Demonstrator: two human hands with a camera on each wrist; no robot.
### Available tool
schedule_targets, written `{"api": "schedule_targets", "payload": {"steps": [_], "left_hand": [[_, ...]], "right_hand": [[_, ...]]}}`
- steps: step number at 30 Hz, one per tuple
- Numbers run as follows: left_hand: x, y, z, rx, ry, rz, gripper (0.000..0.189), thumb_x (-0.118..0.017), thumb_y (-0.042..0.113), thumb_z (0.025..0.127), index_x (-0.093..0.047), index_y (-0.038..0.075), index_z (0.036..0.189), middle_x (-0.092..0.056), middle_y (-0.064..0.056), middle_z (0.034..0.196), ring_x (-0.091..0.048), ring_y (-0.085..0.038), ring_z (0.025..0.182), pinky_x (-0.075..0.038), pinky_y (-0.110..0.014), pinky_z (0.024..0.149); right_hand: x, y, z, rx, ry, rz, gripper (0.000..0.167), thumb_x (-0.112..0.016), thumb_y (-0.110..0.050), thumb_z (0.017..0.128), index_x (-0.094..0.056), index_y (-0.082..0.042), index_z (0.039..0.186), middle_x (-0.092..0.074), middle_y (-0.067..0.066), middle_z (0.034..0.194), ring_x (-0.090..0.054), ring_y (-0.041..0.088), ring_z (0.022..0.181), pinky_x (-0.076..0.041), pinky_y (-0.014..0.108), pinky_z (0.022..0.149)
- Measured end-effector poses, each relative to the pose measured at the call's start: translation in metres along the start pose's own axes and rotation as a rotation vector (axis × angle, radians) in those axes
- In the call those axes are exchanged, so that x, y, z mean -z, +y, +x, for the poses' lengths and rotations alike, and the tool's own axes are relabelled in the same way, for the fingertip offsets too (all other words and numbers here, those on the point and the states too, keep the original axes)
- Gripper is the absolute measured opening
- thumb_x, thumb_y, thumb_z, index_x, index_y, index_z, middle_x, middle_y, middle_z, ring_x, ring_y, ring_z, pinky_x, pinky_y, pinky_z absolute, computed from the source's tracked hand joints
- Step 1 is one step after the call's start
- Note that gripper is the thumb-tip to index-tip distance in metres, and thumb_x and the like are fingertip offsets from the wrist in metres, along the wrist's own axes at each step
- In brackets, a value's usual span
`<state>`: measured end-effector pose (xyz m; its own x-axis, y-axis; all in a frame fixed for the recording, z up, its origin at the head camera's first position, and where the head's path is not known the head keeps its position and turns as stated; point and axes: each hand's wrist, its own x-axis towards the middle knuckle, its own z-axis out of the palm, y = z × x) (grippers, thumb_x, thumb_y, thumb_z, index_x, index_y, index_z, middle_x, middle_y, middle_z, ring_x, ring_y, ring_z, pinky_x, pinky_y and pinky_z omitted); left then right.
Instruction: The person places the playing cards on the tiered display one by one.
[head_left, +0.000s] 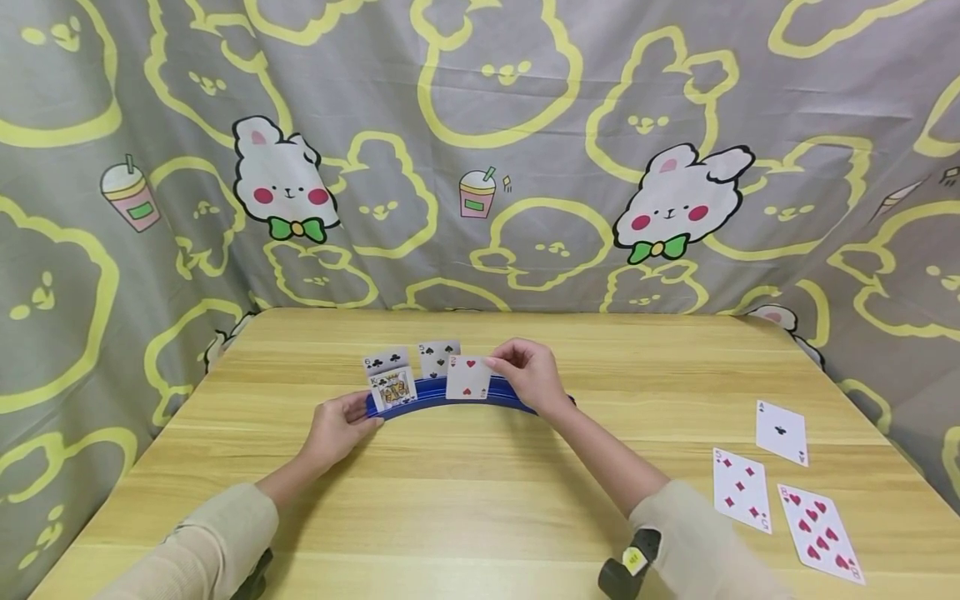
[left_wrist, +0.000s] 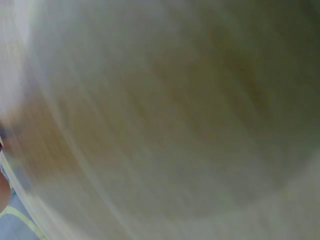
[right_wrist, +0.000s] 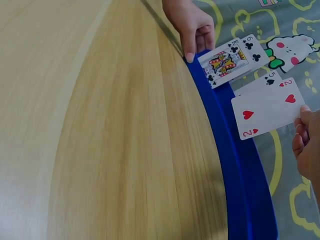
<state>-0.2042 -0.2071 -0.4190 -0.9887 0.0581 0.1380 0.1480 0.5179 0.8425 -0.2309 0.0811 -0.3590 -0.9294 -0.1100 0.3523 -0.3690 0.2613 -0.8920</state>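
A curved blue card holder (head_left: 431, 391) stands near the back of the table. My left hand (head_left: 335, 427) grips its left end, thumb in front. Between thumb and fingers of my right hand (head_left: 531, 377) is the two of hearts (right_wrist: 268, 109), pinched by its edge. That card overlaps the holder's middle and the five of spades (head_left: 437, 357), which stands in the rear. At the left end, the king of clubs (head_left: 394, 389) stands in front of a six of clubs (head_left: 386, 358). The left wrist view is mostly a blurred, pale surface close to the lens.
On the right side of the wooden table (head_left: 450, 500) lie three face-up cards: an ace of clubs (head_left: 781, 432), a five of diamonds (head_left: 740, 490) and an eight of hearts (head_left: 822, 533). A grey patterned curtain (head_left: 390, 100) hangs behind and around the table.
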Motion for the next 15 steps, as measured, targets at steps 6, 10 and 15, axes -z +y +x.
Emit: {"api": "schedule_targets", "payload": {"steps": [6,10,15], "left_hand": [[0.0,-0.001,0.001,0.017,-0.009,-0.005,0.041,-0.067,-0.006,0.078,-0.055,-0.015,0.116,-0.06,-0.033,0.111,-0.062,-0.04,0.103,-0.059,-0.026,0.082],[0.0,-0.001,0.001,0.023,-0.006,-0.009,0.042,-0.067,-0.006,0.079,-0.054,-0.014,0.117,-0.06,-0.033,0.112,-0.062,-0.04,0.104,-0.058,-0.027,0.082],[0.0,0.0,0.002,0.024,-0.007,-0.012,0.041,-0.068,-0.005,0.078,-0.055,-0.015,0.116,-0.06,-0.033,0.111,-0.062,-0.04,0.104,-0.058,-0.027,0.082]], "right_hand": [[-0.01,0.002,0.006,0.039,0.011,0.004,0.009,-0.068,-0.005,0.082,-0.067,0.004,0.08,-0.065,0.02,0.075,-0.048,0.005,0.057,-0.041,0.012,0.05],[-0.017,0.004,0.008,0.053,0.014,0.009,0.011,-0.067,-0.006,0.083,-0.067,0.005,0.081,-0.065,0.022,0.077,-0.047,0.005,0.058,-0.04,0.011,0.05],[-0.025,0.009,0.011,0.085,0.008,0.003,0.011,-0.067,-0.003,0.082,-0.066,0.007,0.079,-0.065,0.024,0.075,-0.045,0.006,0.056,-0.038,0.011,0.048]]}}
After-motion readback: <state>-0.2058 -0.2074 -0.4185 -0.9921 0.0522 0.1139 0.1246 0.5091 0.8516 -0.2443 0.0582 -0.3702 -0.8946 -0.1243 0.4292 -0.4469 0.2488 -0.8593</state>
